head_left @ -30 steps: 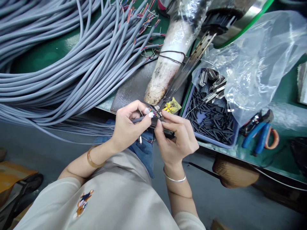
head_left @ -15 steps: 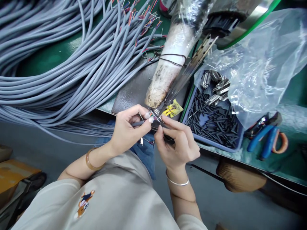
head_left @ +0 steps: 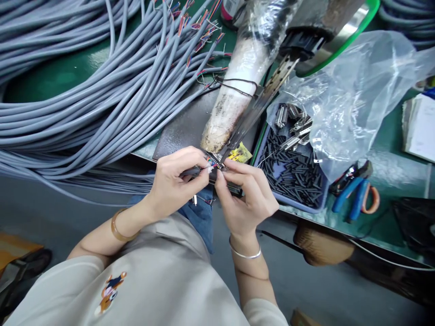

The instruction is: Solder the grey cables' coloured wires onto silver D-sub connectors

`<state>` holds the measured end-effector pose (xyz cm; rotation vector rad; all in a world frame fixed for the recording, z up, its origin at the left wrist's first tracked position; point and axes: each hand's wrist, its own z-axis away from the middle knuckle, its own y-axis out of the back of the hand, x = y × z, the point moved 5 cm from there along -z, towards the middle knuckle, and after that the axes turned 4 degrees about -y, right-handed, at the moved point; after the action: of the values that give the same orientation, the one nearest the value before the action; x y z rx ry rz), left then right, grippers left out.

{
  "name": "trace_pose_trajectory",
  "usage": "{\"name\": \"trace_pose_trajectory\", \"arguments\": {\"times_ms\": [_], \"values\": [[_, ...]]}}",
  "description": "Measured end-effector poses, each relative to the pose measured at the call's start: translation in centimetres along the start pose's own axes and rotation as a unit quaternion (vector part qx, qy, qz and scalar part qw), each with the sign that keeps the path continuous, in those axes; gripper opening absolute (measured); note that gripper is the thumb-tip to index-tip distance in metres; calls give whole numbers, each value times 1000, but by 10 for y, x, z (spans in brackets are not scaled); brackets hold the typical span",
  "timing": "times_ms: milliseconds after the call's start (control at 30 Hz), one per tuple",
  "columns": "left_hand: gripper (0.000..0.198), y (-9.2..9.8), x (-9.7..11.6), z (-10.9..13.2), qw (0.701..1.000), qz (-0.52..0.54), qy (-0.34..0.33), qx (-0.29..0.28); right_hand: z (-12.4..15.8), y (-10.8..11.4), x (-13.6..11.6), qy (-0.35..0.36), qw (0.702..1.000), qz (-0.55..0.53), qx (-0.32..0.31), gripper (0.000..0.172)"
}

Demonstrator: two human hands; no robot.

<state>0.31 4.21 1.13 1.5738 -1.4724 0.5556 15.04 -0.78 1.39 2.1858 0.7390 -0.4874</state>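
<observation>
My left hand (head_left: pixel 176 181) is closed on the end of a grey cable (head_left: pixel 190 171), whose coloured wires fan out at its tip. My right hand (head_left: pixel 248 194) pinches a small metal connector (head_left: pixel 215 161) against those wires. Both hands meet at the front edge of the bench, right below the tip of a soldering iron (head_left: pixel 253 111) that slants down from a stand. A dirty white cone-shaped holder (head_left: pixel 234 99) stands just behind the hands.
A big bundle of grey cables (head_left: pixel 84 90) covers the left of the green bench. A blue tray (head_left: pixel 292 170) of black sleeve pieces and metal connectors sits to the right under a clear plastic bag (head_left: pixel 350 99). Blue-handled pliers (head_left: pixel 353 194) lie further right.
The hands stay together at the connector with only small finger shifts. The view has swung slightly, so the bench things sit a little more to the left.
</observation>
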Motion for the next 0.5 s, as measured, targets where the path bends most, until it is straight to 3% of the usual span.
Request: {"name": "trace_pose_trajectory", "arguments": {"times_ms": [200, 500], "values": [[14, 3, 5, -6, 1000, 1, -11, -7, -4, 4, -3, 0, 1000, 14, 7, 20], [11, 0, -3, 5, 998, 18, 38, -45, 5, 0, -3, 32, 998, 35, -32, 19]]}}
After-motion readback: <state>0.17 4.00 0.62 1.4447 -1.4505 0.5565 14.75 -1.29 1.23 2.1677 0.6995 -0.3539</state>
